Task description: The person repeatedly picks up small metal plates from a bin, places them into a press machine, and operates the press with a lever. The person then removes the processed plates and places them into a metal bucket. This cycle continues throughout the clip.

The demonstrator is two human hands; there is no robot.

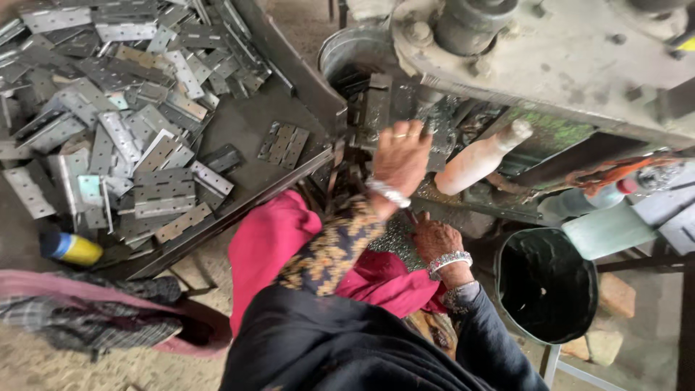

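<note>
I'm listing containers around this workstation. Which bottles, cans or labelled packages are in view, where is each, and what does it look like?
Can: lying at the left, below the tray of metal plates; cylinder, yellow body, blue end.
Pale bottle: lying under the machine, right of the left hand; dusty pinkish white.
Clear bottle: at right; red cap.
No signs or screens.
</note>
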